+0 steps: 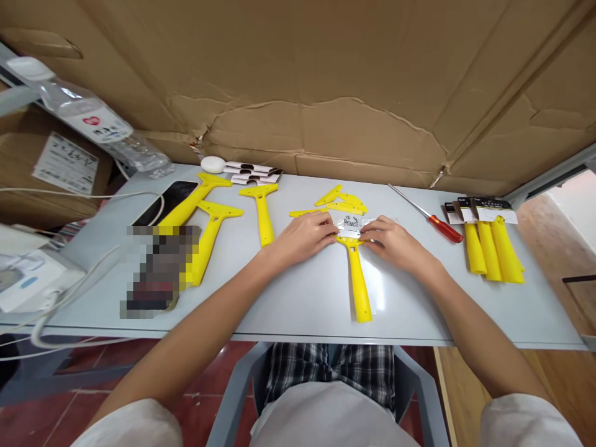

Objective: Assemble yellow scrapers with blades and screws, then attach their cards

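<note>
A yellow scraper handle (357,282) lies on the table, its wide head away from me and its grip toward the near edge. Across that head is a metal blade (348,234). My left hand (310,236) has its fingers closed at the blade's left end, while my right hand (391,242) pinches the right end. Just beyond the blade sits a clear bag of small screws (351,223), between the two hands. Loose yellow head pieces (347,202) lie behind the bag.
Yellow handles (264,217) and a dark phone (174,202) lie to the left, near a blurred object (161,273). A red screwdriver (444,230) and carded yellow scrapers (488,251) lie right. A bottle (100,124) leans at the back left; cardboard (326,74) stands behind.
</note>
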Demonstrator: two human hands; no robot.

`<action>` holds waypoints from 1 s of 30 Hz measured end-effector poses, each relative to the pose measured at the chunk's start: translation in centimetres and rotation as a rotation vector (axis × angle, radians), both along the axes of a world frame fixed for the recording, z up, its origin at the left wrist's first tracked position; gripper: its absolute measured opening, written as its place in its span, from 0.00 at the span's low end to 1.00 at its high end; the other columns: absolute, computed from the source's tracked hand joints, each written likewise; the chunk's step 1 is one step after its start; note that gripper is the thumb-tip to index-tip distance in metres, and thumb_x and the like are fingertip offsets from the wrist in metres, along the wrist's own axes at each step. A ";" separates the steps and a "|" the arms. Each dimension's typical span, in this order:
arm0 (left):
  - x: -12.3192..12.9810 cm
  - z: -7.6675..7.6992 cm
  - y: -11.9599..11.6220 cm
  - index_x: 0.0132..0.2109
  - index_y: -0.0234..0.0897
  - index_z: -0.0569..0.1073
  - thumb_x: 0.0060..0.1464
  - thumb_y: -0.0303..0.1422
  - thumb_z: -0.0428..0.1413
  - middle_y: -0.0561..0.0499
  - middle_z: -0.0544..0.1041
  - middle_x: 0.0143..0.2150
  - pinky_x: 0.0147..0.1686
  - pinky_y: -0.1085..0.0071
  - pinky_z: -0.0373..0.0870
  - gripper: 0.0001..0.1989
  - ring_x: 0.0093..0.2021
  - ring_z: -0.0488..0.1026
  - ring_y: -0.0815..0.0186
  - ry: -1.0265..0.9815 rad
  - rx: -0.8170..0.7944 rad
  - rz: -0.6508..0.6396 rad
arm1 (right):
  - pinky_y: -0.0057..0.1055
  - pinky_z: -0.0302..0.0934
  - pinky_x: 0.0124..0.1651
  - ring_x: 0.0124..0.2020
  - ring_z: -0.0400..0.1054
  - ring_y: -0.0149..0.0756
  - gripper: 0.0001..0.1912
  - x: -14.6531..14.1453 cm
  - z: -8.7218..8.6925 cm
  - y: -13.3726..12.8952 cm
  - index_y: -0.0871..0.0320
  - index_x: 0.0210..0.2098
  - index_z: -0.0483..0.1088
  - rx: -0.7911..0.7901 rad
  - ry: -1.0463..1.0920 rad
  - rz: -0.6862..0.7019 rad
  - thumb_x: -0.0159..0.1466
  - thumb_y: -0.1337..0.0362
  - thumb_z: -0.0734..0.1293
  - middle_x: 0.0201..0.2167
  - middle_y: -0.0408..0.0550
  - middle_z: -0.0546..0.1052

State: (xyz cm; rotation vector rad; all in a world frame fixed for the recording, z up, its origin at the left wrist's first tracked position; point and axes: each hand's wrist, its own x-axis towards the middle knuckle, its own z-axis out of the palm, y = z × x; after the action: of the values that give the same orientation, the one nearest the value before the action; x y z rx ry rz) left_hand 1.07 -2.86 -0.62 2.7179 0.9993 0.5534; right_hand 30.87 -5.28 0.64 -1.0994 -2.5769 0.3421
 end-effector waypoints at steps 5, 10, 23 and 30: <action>0.2 -0.4 0.0 0.53 0.38 0.86 0.74 0.36 0.58 0.45 0.82 0.44 0.44 0.62 0.74 0.13 0.44 0.80 0.57 0.024 -0.023 0.025 | 0.52 0.73 0.58 0.54 0.74 0.52 0.13 -0.2 0.5 0.0 0.54 0.51 0.85 -0.049 -0.006 -0.014 0.76 0.67 0.67 0.53 0.54 0.85; 0.1 -0.9 0.1 0.57 0.41 0.86 0.75 0.36 0.57 0.45 0.82 0.44 0.44 0.64 0.75 0.14 0.43 0.80 0.58 -0.043 -0.066 0.002 | 0.52 0.72 0.58 0.55 0.74 0.53 0.14 -0.1 0.8 -0.1 0.55 0.54 0.83 -0.069 -0.020 -0.070 0.73 0.69 0.69 0.53 0.56 0.83; 0.2 -1.3 -0.1 0.51 0.41 0.87 0.75 0.36 0.56 0.45 0.82 0.43 0.42 0.64 0.74 0.14 0.41 0.79 0.59 -0.055 -0.015 0.007 | 0.50 0.72 0.55 0.51 0.74 0.51 0.10 0.1 0.9 -0.1 0.55 0.47 0.86 -0.086 -0.007 -0.061 0.71 0.67 0.72 0.50 0.56 0.84; 0.3 -1.0 -0.3 0.50 0.41 0.87 0.76 0.36 0.54 0.45 0.82 0.42 0.39 0.65 0.71 0.16 0.40 0.78 0.60 -0.022 0.021 -0.002 | 0.47 0.72 0.56 0.48 0.78 0.48 0.16 1.5 1.5 1.3 0.56 0.50 0.85 -0.024 0.208 -0.203 0.75 0.56 0.67 0.48 0.56 0.83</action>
State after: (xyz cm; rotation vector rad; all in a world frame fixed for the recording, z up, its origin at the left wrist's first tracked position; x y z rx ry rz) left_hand 1.33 -3.13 -1.63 2.7244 0.9904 0.5961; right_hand 32.39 -3.97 2.15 -1.2506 -2.2642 0.4142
